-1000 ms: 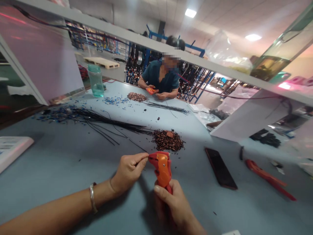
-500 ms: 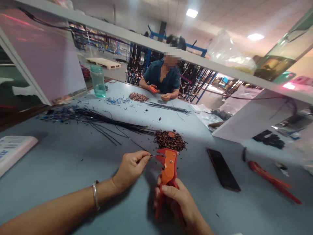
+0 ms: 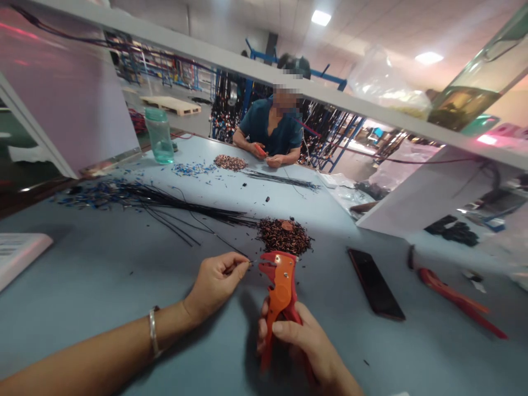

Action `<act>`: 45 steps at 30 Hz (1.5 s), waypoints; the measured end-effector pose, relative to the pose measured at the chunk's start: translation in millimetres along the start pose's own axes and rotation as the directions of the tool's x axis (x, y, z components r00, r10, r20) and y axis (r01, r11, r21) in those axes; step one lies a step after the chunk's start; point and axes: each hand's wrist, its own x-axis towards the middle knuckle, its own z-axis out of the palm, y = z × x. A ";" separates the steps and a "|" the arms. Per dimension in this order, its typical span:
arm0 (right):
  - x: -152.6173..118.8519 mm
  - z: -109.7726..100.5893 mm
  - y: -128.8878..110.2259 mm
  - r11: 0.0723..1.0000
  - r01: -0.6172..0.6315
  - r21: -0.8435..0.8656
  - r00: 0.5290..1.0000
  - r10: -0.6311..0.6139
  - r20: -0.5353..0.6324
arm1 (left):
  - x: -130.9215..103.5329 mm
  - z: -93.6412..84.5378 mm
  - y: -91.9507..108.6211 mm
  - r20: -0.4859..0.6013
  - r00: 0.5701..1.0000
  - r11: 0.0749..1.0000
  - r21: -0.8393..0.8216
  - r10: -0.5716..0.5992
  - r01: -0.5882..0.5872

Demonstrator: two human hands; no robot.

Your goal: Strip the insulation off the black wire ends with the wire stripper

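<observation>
Between thumb and forefinger my left hand pinches a thin black wire close to its end, which pokes out toward the right. My right hand is wrapped round the handles of an orange and red wire stripper. The stripper's jaws point left and stand slightly apart, with a small gap between them and the wire end. Just beyond the tool lies a heap of short black and copper-coloured offcuts. A bundle of long black wires stretches leftward to blue-tipped ends.
A phone and a second red tool lie at the right. A green bottle stands at the back left, a white box at the left edge. Opposite sits a co-worker holding an orange tool. A white shelf beam crosses above.
The wire end has come out of the stripper's jaws, and my left hand has drawn slightly left. My right hand keeps its grip on the stripper. The view has shifted a little.
</observation>
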 end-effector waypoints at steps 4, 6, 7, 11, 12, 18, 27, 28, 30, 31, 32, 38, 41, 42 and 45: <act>-6.2 3.5 -14.2 0.974 0.102 -0.204 0.995 -0.100 0.020 | 2.7 -1.4 -2.7 0.015 1.000 1.000 -0.001 -0.003 0.003; -10.0 6.3 -22.9 0.896 0.181 -0.406 0.981 -0.196 0.004 | 3.0 -1.7 -2.3 0.028 0.999 1.000 -0.005 -0.021 0.021; -11.5 7.6 -26.2 0.831 0.208 -0.515 0.968 -0.249 -0.010 | 2.7 -1.8 -1.2 0.043 0.999 0.999 -0.017 -0.031 0.031; -12.8 7.9 -26.1 0.482 0.262 -0.836 0.873 -0.487 -0.008 | -2.8 0.8 7.7 0.172 0.983 0.987 -0.138 -0.061 0.085; -11.7 6.9 -23.2 0.374 0.287 -0.882 0.836 -0.547 0.040 | -4.7 2.4 10.0 0.212 0.974 0.974 -0.196 -0.074 0.117; -2.2 4.0 -6.8 -0.170 0.331 -0.928 0.705 -0.610 0.363 | -11.5 13.2 12.3 0.370 0.891 0.695 -0.567 -0.264 0.442; 1.0 2.7 -7.6 -0.270 0.244 -0.931 0.635 -0.682 0.364 | -10.9 13.0 18.5 0.441 0.856 0.658 -0.564 -0.271 0.499; 1.4 1.8 -7.7 -0.262 0.240 -0.935 0.640 -0.682 0.355 | -10.9 13.1 20.2 0.446 0.853 0.661 -0.558 -0.270 0.501; 2.2 0.6 -7.5 -0.249 0.235 -0.939 0.649 -0.679 0.343 | -11.0 13.4 23.5 0.459 0.844 0.663 -0.544 -0.279 0.515; 2.7 0.3 -7.4 -0.246 0.234 -0.941 0.653 -0.677 0.339 | -11.1 13.5 24.9 0.465 0.840 0.665 -0.537 -0.281 0.519; 3.1 0.0 -7.2 -0.243 0.234 -0.941 0.657 -0.675 0.337 | -11.2 13.6 26.2 0.470 0.838 0.670 -0.530 -0.278 0.519; 5.6 -0.9 -6.2 -0.262 0.220 -0.940 0.658 -0.671 0.341 | -11.5 15.6 27.1 0.468 0.847 0.709 -0.506 -0.253 0.492; 6.3 -1.6 -5.9 -0.273 0.198 -0.941 0.656 -0.676 0.335 | -11.3 16.3 25.1 0.464 0.858 0.749 -0.484 -0.218 0.452; 6.3 -1.7 -5.9 -0.274 0.191 -0.942 0.660 -0.675 0.331 | -11.3 16.3 24.5 0.463 0.863 0.760 -0.481 -0.202 0.437; 6.2 -1.5 -6.1 -0.282 0.170 -0.944 0.673 -0.666 0.321 | -11.9 15.6 23.5 0.451 0.879 0.780 -0.491 -0.154 0.388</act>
